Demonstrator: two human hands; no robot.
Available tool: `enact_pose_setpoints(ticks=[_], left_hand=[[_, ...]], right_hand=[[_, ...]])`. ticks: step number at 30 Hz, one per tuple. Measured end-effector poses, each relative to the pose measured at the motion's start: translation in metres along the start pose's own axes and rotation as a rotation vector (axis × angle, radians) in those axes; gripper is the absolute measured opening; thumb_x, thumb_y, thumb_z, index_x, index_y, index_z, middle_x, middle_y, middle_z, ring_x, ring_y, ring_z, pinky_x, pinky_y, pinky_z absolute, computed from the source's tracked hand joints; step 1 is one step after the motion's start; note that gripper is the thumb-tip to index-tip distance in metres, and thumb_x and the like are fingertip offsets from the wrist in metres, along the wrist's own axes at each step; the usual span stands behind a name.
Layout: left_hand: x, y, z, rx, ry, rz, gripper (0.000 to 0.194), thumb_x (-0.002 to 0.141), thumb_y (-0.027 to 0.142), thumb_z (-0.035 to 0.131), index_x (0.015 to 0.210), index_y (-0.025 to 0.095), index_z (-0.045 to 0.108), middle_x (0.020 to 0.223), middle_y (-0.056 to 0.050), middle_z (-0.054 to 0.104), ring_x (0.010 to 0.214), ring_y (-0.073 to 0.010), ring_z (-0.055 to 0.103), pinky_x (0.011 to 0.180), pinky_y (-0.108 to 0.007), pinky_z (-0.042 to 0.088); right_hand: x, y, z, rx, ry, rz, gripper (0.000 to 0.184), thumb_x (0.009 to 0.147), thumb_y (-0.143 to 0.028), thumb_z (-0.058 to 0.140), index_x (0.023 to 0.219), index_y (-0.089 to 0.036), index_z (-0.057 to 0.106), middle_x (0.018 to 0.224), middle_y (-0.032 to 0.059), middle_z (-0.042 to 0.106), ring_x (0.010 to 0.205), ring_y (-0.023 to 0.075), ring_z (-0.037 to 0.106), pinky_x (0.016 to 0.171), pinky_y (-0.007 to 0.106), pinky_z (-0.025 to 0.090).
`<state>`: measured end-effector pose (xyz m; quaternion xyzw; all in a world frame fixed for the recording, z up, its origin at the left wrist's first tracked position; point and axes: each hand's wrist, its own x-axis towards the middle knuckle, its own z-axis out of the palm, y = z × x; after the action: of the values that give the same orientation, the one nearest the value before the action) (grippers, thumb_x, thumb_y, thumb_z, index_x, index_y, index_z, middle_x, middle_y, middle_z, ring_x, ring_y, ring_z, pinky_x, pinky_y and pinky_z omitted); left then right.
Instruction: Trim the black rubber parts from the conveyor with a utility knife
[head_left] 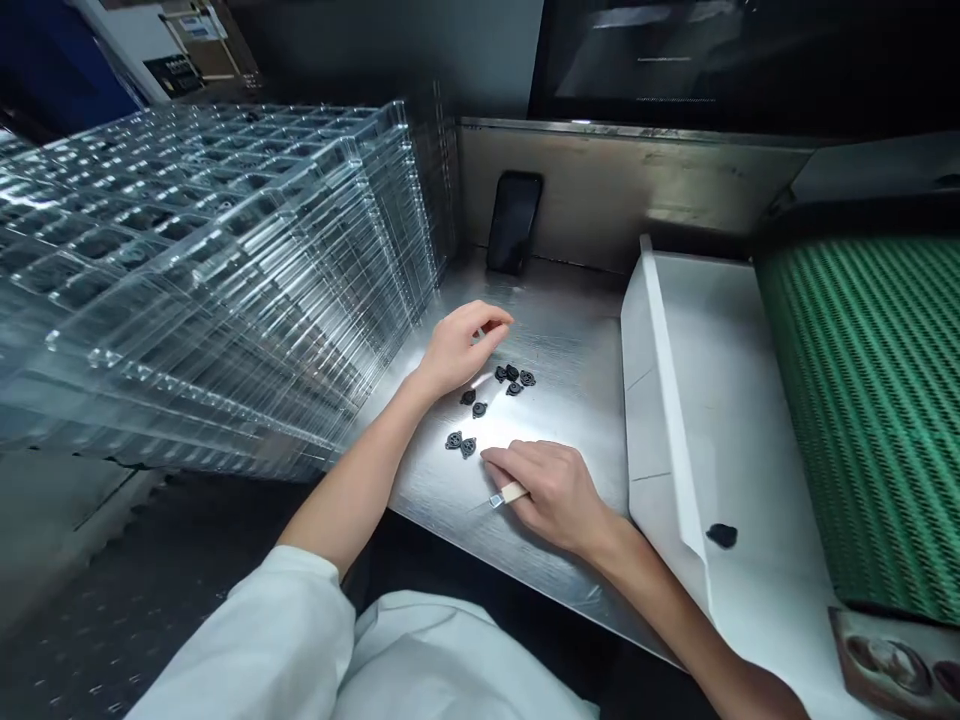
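A white sleeve [247, 640] lies nearest. The right hand [551, 495] is closed around a small cream-handled tool [504, 493], its metal tip just beside the small black parts [478, 408] scattered on the steel counter [570, 400]. The left hand [454, 350] curls, fingertips pinched just above them; whether it holds anything cannot be told. Stacked clear trays [225, 260] stand beside it, a phone [514, 222] beyond.
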<state>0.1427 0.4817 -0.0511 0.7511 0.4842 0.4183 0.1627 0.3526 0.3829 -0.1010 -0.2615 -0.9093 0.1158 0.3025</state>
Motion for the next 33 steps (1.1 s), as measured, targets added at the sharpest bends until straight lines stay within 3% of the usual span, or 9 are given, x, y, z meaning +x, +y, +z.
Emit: enact_pose_setpoints(ticks=[2,8,14,20,23,26,28,31,33], left_hand=[[-0.001,0.006,-0.004,0.070,-0.062,-0.028,0.017,0.098,0.025,0.059,0.107,0.019,0.071,0.102,-0.002,0.068,0.093,-0.0141,0.061,0.085,-0.027,0.045],[0.007,0.024,-0.002,0.451,-0.485,0.052,0.027,0.095,0.027,0.062,0.121,0.023,0.068,0.118,-0.003,0.066,0.108,-0.0209,0.062,0.080,-0.032,0.041],[0.023,0.029,0.011,0.560,-0.704,0.065,0.024,0.093,0.015,0.054,0.108,0.020,0.072,0.114,-0.005,0.067,0.101,-0.0224,0.063,0.074,-0.033,0.037],[0.015,0.017,0.017,0.587,-0.616,0.128,0.027,0.094,0.014,0.049,0.109,0.017,0.071,0.103,-0.006,0.063,0.091,-0.0223,0.060,0.070,-0.036,0.037],[0.010,0.009,0.014,0.504,-0.528,0.149,0.025,0.097,0.018,0.051,0.108,0.014,0.073,0.103,-0.009,0.062,0.095,-0.0233,0.060,0.077,-0.036,0.041],[0.010,0.003,0.010,0.206,-0.380,0.147,0.026,0.100,0.021,0.053,0.114,0.013,0.074,0.109,-0.010,0.063,0.101,-0.0215,0.060,0.089,-0.035,0.045],[0.011,0.002,0.009,-0.057,-0.289,0.140,0.025,0.100,0.021,0.056,0.116,0.014,0.074,0.111,-0.009,0.065,0.100,-0.0185,0.061,0.093,-0.033,0.047],[0.012,0.005,0.013,-0.401,-0.208,0.062,0.022,0.097,0.021,0.062,0.113,0.014,0.076,0.113,-0.008,0.068,0.097,-0.0147,0.063,0.089,-0.029,0.050],[0.012,0.009,0.016,-0.576,-0.223,-0.033,0.023,0.094,0.024,0.066,0.112,0.012,0.075,0.109,-0.008,0.070,0.090,-0.0129,0.064,0.080,-0.026,0.052]], right_hand=[[0.001,0.000,-0.001,0.008,0.033,-0.012,0.019,0.104,-0.018,0.049,0.105,-0.018,0.068,0.078,-0.0011,0.057,0.068,0.0088,0.040,0.069,0.026,0.028],[0.000,0.000,-0.001,0.018,0.064,-0.018,0.018,0.104,-0.019,0.050,0.103,-0.018,0.068,0.075,-0.0013,0.055,0.067,0.0096,0.037,0.067,0.027,0.025],[-0.001,0.001,0.000,0.036,0.066,-0.016,0.016,0.103,-0.018,0.051,0.104,-0.017,0.067,0.076,-0.0013,0.055,0.068,0.0093,0.037,0.067,0.027,0.025],[0.002,0.001,0.000,0.078,0.128,-0.038,0.014,0.100,-0.013,0.056,0.109,-0.016,0.066,0.078,-0.0011,0.058,0.067,0.0077,0.041,0.066,0.026,0.028],[0.008,-0.004,-0.003,0.151,0.192,0.005,0.015,0.099,-0.010,0.059,0.112,-0.016,0.066,0.078,-0.0014,0.059,0.068,0.0057,0.047,0.068,0.023,0.034],[0.014,-0.009,-0.007,0.263,0.314,0.176,0.019,0.100,-0.012,0.059,0.116,-0.018,0.066,0.082,-0.0011,0.058,0.071,0.0044,0.050,0.066,0.020,0.037],[0.017,-0.008,-0.007,0.338,0.447,0.313,0.020,0.103,-0.022,0.058,0.121,-0.020,0.066,0.087,0.0010,0.056,0.075,0.0057,0.050,0.066,0.020,0.038],[0.017,0.000,-0.004,0.448,0.640,0.426,0.034,0.106,-0.045,0.050,0.125,-0.020,0.065,0.096,0.0056,0.053,0.086,0.0107,0.052,0.072,0.023,0.041],[0.016,0.005,-0.001,0.504,0.700,0.464,0.041,0.107,-0.050,0.044,0.126,-0.020,0.064,0.100,0.0078,0.052,0.092,0.0133,0.054,0.074,0.025,0.043]])
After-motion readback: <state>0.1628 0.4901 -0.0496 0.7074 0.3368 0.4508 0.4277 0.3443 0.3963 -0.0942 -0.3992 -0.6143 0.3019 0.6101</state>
